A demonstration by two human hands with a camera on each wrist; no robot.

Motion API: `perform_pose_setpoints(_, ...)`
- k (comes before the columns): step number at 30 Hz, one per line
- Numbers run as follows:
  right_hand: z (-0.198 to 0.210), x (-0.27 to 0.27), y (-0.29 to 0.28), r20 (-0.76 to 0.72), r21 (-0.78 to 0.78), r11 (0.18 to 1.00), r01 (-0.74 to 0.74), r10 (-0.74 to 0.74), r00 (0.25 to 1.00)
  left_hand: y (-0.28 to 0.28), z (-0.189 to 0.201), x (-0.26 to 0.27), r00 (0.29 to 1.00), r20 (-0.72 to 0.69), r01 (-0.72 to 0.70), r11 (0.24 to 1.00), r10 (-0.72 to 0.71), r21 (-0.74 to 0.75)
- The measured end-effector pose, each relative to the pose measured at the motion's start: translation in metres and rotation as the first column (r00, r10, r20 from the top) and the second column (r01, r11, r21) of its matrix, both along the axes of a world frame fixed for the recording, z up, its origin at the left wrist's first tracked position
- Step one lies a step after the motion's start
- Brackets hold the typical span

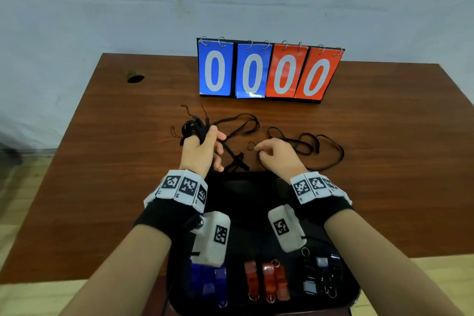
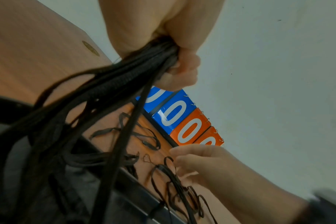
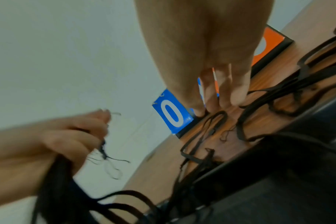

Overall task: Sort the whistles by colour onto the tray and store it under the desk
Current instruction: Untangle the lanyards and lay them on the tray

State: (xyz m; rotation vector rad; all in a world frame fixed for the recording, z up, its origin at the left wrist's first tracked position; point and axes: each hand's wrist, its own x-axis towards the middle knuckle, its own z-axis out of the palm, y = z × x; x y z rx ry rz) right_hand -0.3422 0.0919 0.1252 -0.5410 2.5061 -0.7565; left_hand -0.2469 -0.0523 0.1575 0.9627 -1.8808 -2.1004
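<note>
Spreading across the desk (image 1: 115,161), everything sits relative to the black tray (image 1: 351,287) at its near edge: blue whistles (image 1: 207,282), red whistles (image 1: 266,282) and black whistles (image 1: 320,277) lie grouped inside, apparently sorted. Beyond the tray, the left hand (image 1: 202,151) grips a bundle of lanyards (image 2: 144,68), likely gathering them clear. The right hand (image 1: 277,154) hovers, fingers loosely curled, over loose cords (image 1: 320,151). Only the left wrist view shows the fist clenched round the bundle.

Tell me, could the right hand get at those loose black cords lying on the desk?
Probably yes. The right hand hovers empty just above the loose cords on the desk, fingers pointing down, nothing between them.
</note>
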Motion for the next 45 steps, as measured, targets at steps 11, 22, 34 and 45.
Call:
perform_pose_setpoints(11,-0.045,-0.038,-0.017,-0.154,0.324,0.943,0.07,-0.02,0.988,-0.017,-0.019,0.0,0.999,0.053,-0.006,0.998,0.003,0.055)
perform_pose_setpoints(22,-0.03,-0.032,-0.004,-0.185,0.162,0.984,0.069,-0.038,0.982,-0.012,-0.026,-0.001,1.0,0.021,0.012,0.996,-0.013,0.084)
perform_pose_setpoints(34,0.047,0.018,-0.027,0.056,-0.532,0.845,0.054,-0.029,0.998,0.022,-0.002,-0.005,0.992,0.066,0.095,0.972,-0.112,0.215)
perform_pose_setpoints(45,0.037,0.054,-0.019,0.458,-0.585,0.777,0.231,0.081,0.885,0.021,0.009,0.002,0.997,-0.075,0.0,0.998,0.005,0.06)
